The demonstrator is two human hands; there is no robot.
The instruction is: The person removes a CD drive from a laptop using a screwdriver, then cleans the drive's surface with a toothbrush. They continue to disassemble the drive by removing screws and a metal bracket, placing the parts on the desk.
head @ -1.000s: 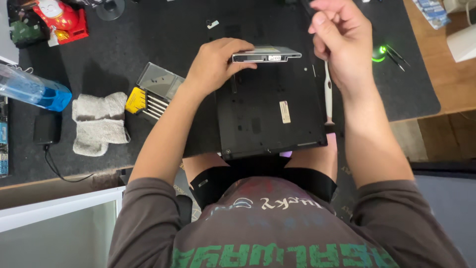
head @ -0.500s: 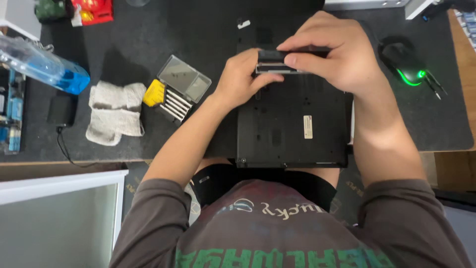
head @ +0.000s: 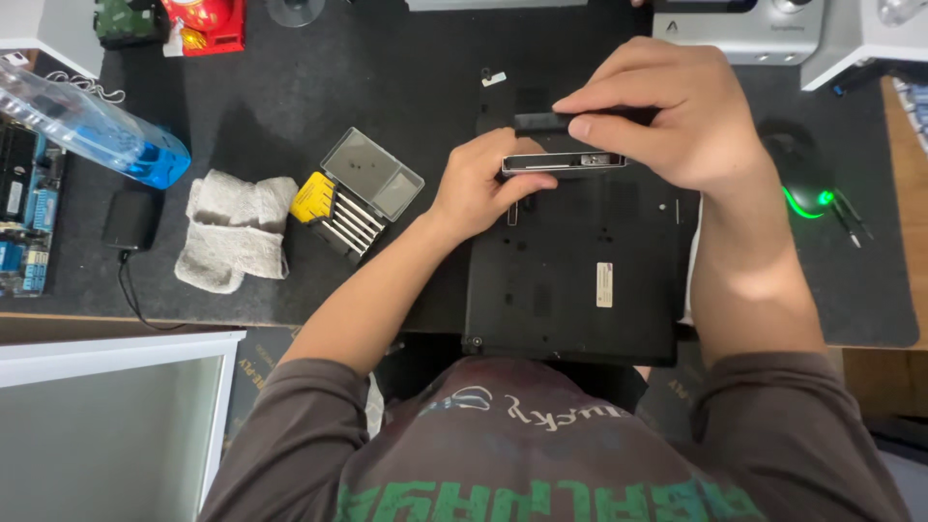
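A black laptop (head: pixel 570 290) lies upside down on the dark desk mat, its near edge at my chest. My left hand (head: pixel 478 184) grips the left end of a thin silver drive tray (head: pixel 565 162) held just above the laptop's far half. My right hand (head: pixel 667 111) arches over the tray from the right, thumb and fingers pinching a slim black strip (head: pixel 541 121) at its far side. The right part of the tray is hidden under my right palm.
An open screwdriver set (head: pixel 353 198) with a yellow handle block lies left of the laptop, beside a folded grey cloth (head: pixel 232 230). A blue spray bottle (head: pixel 97 130) lies at far left. A mouse (head: pixel 807 198) glowing green sits right. Grey devices (head: pixel 739 24) line the far edge.
My right hand came down from the upper right onto the tray and now pinches the black strip. The left hand kept hold of the tray's left end.
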